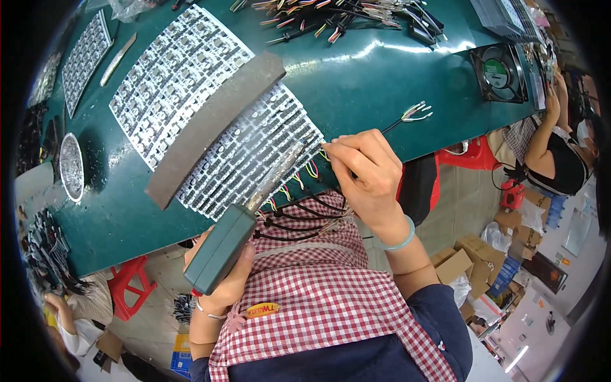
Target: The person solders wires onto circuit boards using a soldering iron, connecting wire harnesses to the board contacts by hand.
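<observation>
My left hand (237, 280) grips a dark green soldering gun (219, 249). The gun's metal barrel (280, 170) slants up to the right over a white panel of circuit boards (258, 143), its tip near the panel's right corner. At that corner my right hand (370, 175) pinches a thin black cable, whose stripped end with several coloured wires (417, 113) sticks out to the right. Several black cables (305, 213) with coloured wire ends hang along the panel's near edge, over my checked apron. A brown bar (216, 127) lies across the panel.
A pile of black cables (356, 18) lies at the table's far side. To the right stands a black fan (499, 73). At left are an oval metal dish (71, 167) and another board panel (86, 60). Red stools (130, 288) stand below; co-workers sit at both sides.
</observation>
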### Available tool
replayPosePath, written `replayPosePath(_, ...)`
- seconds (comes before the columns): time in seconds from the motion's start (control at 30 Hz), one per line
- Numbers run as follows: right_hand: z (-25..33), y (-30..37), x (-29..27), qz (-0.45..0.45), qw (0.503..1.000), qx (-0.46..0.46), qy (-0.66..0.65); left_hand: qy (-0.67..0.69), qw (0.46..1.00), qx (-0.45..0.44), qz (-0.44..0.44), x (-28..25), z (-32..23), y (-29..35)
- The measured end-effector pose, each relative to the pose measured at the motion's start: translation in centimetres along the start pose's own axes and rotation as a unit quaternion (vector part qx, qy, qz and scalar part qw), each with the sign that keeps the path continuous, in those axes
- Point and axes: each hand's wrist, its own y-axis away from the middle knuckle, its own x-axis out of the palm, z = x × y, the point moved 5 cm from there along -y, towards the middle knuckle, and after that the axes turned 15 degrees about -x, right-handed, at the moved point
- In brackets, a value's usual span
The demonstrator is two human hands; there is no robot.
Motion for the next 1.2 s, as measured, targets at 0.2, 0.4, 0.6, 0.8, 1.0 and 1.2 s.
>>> replayPosePath(0.2, -0.1, -0.3, 0.0, 0.018, 1.0, 0.003, -0.005, -0.079, 0.989, 0.125, -0.017, 0.4, -1.6, -0.2)
replayPosePath(0.4, -0.2, -0.4, 0.0, 0.027, 1.0, 0.01, -0.005, -0.111, 0.971, 0.212, -0.03, 0.5, -3.3, -0.5)
replayPosePath(0.6, -0.3, -0.5, 0.0, 0.031, 0.999, 0.009, -0.024, -0.11, 0.972, 0.206, -0.029, 0.6, -3.5, -0.6)
replayPosePath(0.8, -0.3, -0.7, 0.1, 0.034, 0.999, 0.009, -0.033, -0.089, 0.981, 0.172, -0.015, 0.5, -3.5, -0.7)
replayPosePath(1.0, -0.2, -0.7, 0.1, 0.036, 0.999, 0.011, -0.027, -0.068, 0.983, 0.168, -0.002, 0.6, -3.5, -1.0)
replayPosePath(1.2, -0.3, -0.6, 0.1, 0.037, 0.999, 0.011, -0.029, -0.069, 0.984, 0.164, 0.017, 0.8, -3.6, -1.3)
